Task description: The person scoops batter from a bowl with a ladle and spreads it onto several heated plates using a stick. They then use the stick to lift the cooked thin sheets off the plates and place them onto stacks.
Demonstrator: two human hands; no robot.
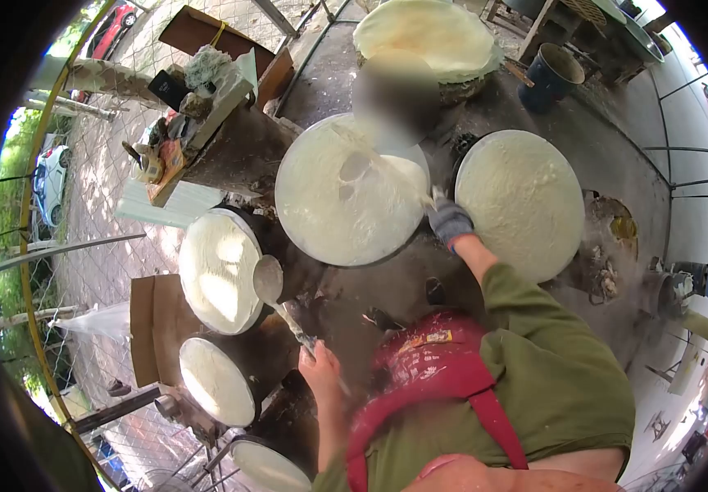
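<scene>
My left hand (322,366) is bare and grips the handle of a metal ladle (269,280), whose bowl hangs over the edge of a round white-coated steamer top (216,271). My right hand (450,221) wears a grey glove. It holds a thin spreader (407,176) against the right rim of the middle round griddle (321,205), which is covered in a pale batter sheet. I wear a green shirt and a red apron.
Another batter-covered round top (522,201) lies to the right, and two smaller ones (215,381) sit at the lower left. A stack of pale sheets (428,37) rests at the back beside a dark blue bucket (555,74). A cluttered shelf (190,98) stands at left.
</scene>
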